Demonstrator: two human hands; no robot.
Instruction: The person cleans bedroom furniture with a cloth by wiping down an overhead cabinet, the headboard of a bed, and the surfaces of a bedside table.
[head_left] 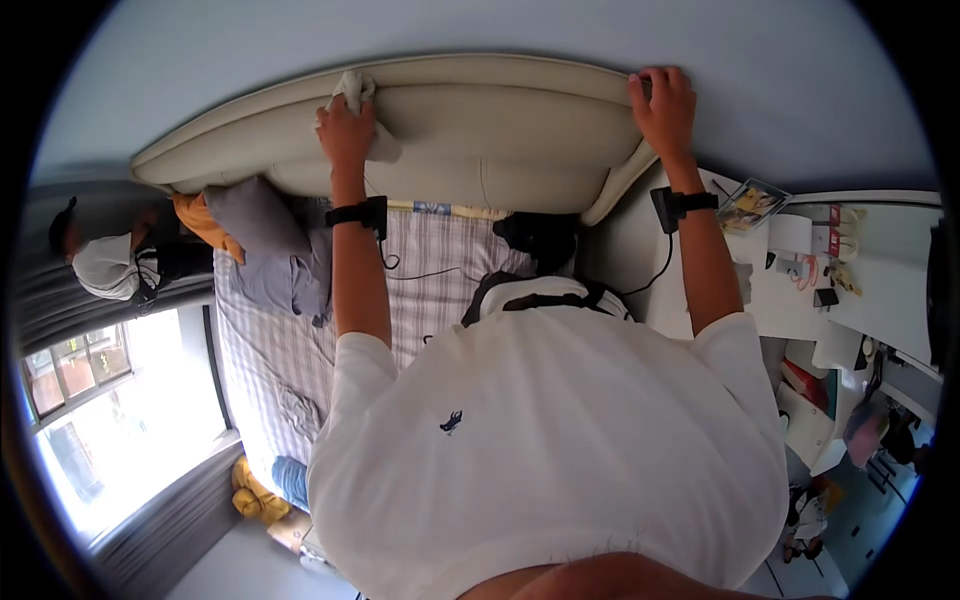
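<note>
My left hand (345, 135) is closed around a pale crumpled cloth (383, 146), pressing it against the front of the beige padded headboard (520, 125). Part of the cloth sticks up above my fingers, over the headboard's top edge. At the headboard's right end, my right hand (667, 110) has its fingers bent over the upper corner, in contact with it. Below the headboard lies a bed with a striped sheet (425, 250). A black strap device sits on each of my wrists, with a cable hanging from it.
Grey pillows (262, 220) and an orange cushion (205, 222) lie at the bed's left. A black bag (540, 240) rests near the headboard. Right of the bed is a white desk (775, 325) with small items. Another person (110, 262) is at the far left by the curtain.
</note>
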